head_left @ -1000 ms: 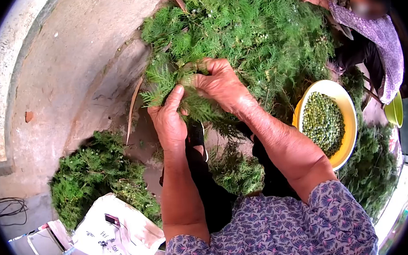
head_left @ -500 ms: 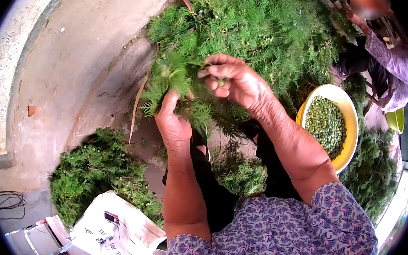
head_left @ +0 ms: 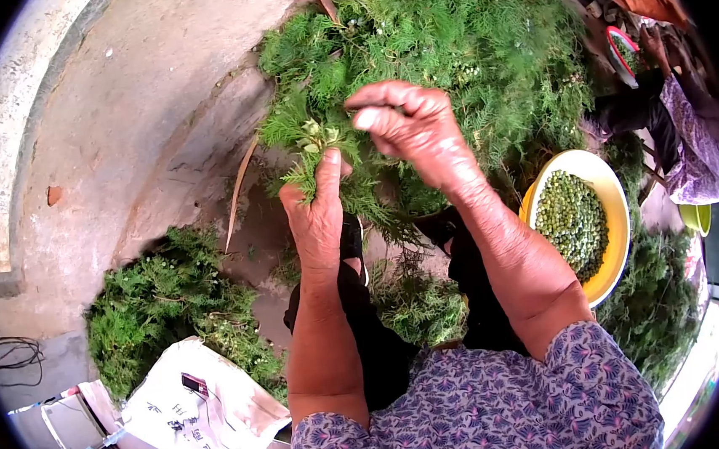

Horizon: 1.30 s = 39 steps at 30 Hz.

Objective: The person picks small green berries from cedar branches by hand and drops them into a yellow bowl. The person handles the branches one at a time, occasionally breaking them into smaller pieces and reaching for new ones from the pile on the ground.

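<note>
My left hand (head_left: 316, 215) is closed around a leafy arborvitae sprig (head_left: 289, 129), the thumb pressed on its stem. Pale green cones (head_left: 316, 137) cluster just above that thumb. To the right of the sprig, my right hand (head_left: 415, 131) hangs apart from it with curled fingers, thumb close to the forefinger. Whatever lies inside those fingers is hidden. Beyond both hands spreads a large heap of cut green branches (head_left: 464, 56). A yellow basin (head_left: 618, 234) by my right forearm holds many small green cones (head_left: 573, 220).
A smaller branch pile (head_left: 159, 303) lies at lower left, beside a white sack (head_left: 167, 408) with a dark phone-like object (head_left: 194, 383) on it. More greenery (head_left: 653, 303) is right of the basin. Another person's patterned sleeve (head_left: 695, 143) shows at upper right, near a red-rimmed container (head_left: 621, 54).
My right hand has risen slightly, and the green cones seen in its fingers no longer show. My left hand has turned, exposing the cones on the sprig. The other person has leaned back.
</note>
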Available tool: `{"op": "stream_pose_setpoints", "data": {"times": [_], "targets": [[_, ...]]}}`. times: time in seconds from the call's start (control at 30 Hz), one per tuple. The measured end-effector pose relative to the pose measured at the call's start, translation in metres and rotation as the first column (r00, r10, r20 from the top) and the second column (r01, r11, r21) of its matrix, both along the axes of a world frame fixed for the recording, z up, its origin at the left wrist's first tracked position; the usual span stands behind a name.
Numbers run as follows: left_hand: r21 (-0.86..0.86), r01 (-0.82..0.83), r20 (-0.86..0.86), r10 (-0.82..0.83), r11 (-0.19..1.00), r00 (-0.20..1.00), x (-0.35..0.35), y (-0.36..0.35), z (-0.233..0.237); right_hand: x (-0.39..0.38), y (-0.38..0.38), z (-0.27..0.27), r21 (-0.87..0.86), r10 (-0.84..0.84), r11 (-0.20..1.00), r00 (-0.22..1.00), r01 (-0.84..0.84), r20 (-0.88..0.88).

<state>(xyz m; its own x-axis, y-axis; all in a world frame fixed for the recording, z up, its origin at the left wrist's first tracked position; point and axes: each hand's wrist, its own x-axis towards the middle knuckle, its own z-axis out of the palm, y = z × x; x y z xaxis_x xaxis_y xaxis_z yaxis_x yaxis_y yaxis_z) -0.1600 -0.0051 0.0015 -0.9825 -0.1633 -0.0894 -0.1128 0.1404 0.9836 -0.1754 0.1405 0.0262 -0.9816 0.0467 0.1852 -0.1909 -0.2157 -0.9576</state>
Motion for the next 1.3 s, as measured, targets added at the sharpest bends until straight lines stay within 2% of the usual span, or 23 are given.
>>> {"op": "stream_pose_setpoints", "data": {"times": [0.03,0.07,0.1,0.17,0.2,0.23,0.27,0.3,0.33,0.4,0.47,0.5,0.57,0.7,0.77,0.83,0.9,0.97,1.03,1.1,1.17,1.23,1.3], "targets": [[-0.049,0.001,0.004,0.000,0.999,1.000,0.001,0.001,0.001,0.001,-0.005,0.002,0.062,0.043,0.997,0.999,-0.042,-0.013],[0.067,0.142,-0.180,-0.128,0.988,0.975,-0.003,0.001,-0.003,-0.001,-0.011,-0.005,-0.016,0.119,0.993,0.992,-0.120,-0.052],[0.066,0.144,-0.180,-0.130,0.987,0.975,-0.001,0.003,0.000,-0.004,-0.016,-0.013,0.153,0.032,0.988,0.989,-0.010,-0.146],[-0.063,0.062,-0.178,-0.072,0.996,0.981,0.003,0.006,0.006,-0.005,-0.017,-0.021,0.207,-0.007,0.977,0.988,0.039,-0.156],[0.042,0.123,-0.248,-0.109,0.992,0.963,0.001,0.006,0.006,-0.004,-0.016,-0.020,0.208,-0.006,0.977,0.988,0.039,-0.156],[0.043,0.122,-0.248,-0.108,0.992,0.963,-0.002,0.007,0.004,-0.002,-0.014,-0.018,0.088,0.034,0.996,0.999,-0.033,-0.002],[0.171,0.148,-0.290,-0.094,0.974,0.952,-0.005,0.007,0.000,-0.001,-0.014,-0.017,-0.044,0.092,0.995,0.985,-0.086,0.147],[0.294,0.177,-0.329,-0.075,0.939,0.941,-0.006,0.007,-0.002,0.000,-0.015,-0.017,-0.044,0.093,0.995,0.985,-0.087,0.148],[0.295,0.176,-0.328,-0.073,0.939,0.942,-0.005,0.006,-0.002,0.001,-0.016,-0.018,-0.108,0.101,0.991,0.982,-0.084,0.162],[0.408,0.132,-0.221,-0.042,0.903,0.974,-0.004,0.005,0.002,0.001,-0.017,-0.019,-0.171,0.110,0.982,0.978,-0.080,0.175],[0.461,0.105,-0.167,-0.030,0.881,0.986,-0.005,0.004,0.002,0.000,-0.017,-0.024,-0.434,0.258,0.888,0.948,-0.155,0.188],[0.506,0.095,-0.197,0.008,0.857,0.980,-0.007,0.004,0.000,-0.001,-0.016,-0.025,-0.433,0.260,0.887,0.947,-0.158,0.187],[0.550,0.084,-0.225,0.051,0.831,0.973,-0.008,0.003,-0.002,-0.001,-0.014,-0.026,-0.640,0.350,0.758,0.906,-0.123,0.240],[0.539,0.008,-0.191,0.112,0.842,0.975,-0.010,-0.003,-0.001,-0.002,-0.006,-0.005,-0.643,0.234,0.765,0.911,0.043,0.340],[0.407,0.041,-0.225,0.057,0.913,0.973,-0.009,-0.003,-0.001,-0.003,-0.004,-0.012,-0.629,0.252,0.777,0.918,-0.005,0.305],[0.345,0.061,-0.243,0.027,0.937,0.970,-0.007,-0.001,-0.004,-0.003,-0.008,-0.018,-0.390,0.185,0.917,0.954,-0.081,0.237],[0.280,0.081,-0.259,-0.005,0.956,0.966,-0.005,0.001,-0.004,-0.002,-0.013,-0.017,-0.335,0.175,0.938,0.954,-0.087,0.244],[0.306,0.110,-0.185,-0.054,0.946,0.981,-0.003,0.001,-0.003,-0.003,-0.018,-0.018,-0.096,0.088,0.993,0.969,-0.068,0.229],[0.331,0.110,-0.213,-0.039,0.937,0.976,-0.005,0.001,-0.007,-0.002,-0.019,-0.017,-0.137,0.120,0.987,0.964,-0.089,0.237],[0.355,0.110,-0.240,-0.023,0.928,0.971,-0.006,0.000,-0.006,-0.002,-0.019,-0.022,-0.363,0.234,0.923,0.935,-0.128,0.266],[0.463,0.048,-0.070,-0.017,0.885,0.997,-0.005,-0.004,0.001,-0.001,-0.015,-0.021,-0.415,0.264,0.899,0.930,-0.141,0.255],[0.484,0.001,-0.056,0.030,0.875,0.998,-0.006,-0.004,0.001,-0.003,-0.009,-0.025,-0.674,0.379,0.729,0.892,-0.123,0.247],[0.400,0.042,-0.155,0.023,0.915,0.988,-0.007,-0.005,-0.003,-0.002,-0.007,-0.018,-0.665,0.333,0.743,0.902,-0.070,0.276]]}}
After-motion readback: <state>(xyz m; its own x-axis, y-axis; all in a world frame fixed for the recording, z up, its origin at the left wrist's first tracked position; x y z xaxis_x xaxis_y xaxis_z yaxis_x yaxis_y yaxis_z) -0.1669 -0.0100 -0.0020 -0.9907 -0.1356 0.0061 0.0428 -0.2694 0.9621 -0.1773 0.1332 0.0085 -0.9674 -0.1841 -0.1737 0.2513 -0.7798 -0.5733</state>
